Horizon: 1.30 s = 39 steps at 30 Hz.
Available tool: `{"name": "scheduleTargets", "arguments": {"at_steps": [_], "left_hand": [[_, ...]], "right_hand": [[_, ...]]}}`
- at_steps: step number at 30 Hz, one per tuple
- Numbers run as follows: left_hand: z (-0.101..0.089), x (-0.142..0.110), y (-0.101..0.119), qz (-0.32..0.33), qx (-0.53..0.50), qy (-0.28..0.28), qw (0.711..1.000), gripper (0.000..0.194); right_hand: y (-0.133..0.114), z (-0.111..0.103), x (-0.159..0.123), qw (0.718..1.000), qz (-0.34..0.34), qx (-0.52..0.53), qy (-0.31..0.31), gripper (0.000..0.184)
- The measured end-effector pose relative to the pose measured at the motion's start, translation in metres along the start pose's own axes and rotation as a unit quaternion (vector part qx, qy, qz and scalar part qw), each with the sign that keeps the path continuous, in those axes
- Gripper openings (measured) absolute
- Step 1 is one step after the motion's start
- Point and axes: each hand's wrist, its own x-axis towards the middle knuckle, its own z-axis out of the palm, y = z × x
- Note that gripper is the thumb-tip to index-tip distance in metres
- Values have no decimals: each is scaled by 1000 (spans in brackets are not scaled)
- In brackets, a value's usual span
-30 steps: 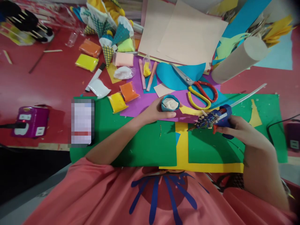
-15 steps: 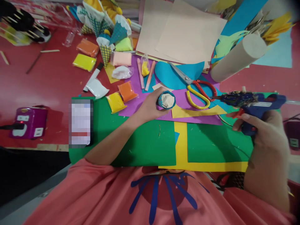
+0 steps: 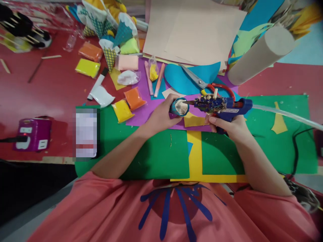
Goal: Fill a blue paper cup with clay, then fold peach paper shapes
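My left hand (image 3: 164, 112) is wrapped round a small blue paper cone (image 3: 181, 108) whose open top faces up, packed with something whitish and crumpled. In my right hand (image 3: 230, 127) is a blue hot glue gun (image 3: 224, 109), held by its handle, with a clear glue stick (image 3: 287, 116) sticking out of the back. The gun's dark nozzle is at the cone's mouth, over the whitish filling; whether it touches cannot be made out. Behind the gun lie large scissors (image 3: 199, 80) with red and yellow handles, partly hidden by it.
Packets of coloured clay, such as an orange packet (image 3: 135, 98), lie to the left. Finished-looking paper cones (image 3: 109, 55) stand behind them. A phone (image 3: 86, 132) rests on the green sheet (image 3: 151, 154). A pale cardboard tube (image 3: 259, 55) leans at back right; a black cord (image 3: 296, 148) runs at right.
My right hand has brought the glue gun leftward from the far right to the cone's mouth. My left hand keeps its hold on the cone, nearly unmoved.
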Motion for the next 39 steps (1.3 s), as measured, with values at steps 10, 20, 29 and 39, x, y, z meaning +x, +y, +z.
{"name": "scheduleTargets", "arguments": {"at_steps": [10,20,29,39], "left_hand": [[5,-4,-3,27,35,-2,999,53],[4,-5,-4,27,64,-18,997,52],[-1,-4,-4,1,102,-31,994,50],[-1,-3,-13,30,119,15,992,53]], "right_hand": [[12,8,-2,996,36,-76,38,35],[7,14,-2,994,-25,-100,28,33],[8,14,-4,991,-60,-119,15,33],[10,10,-4,983,-86,-165,-5,27]]}}
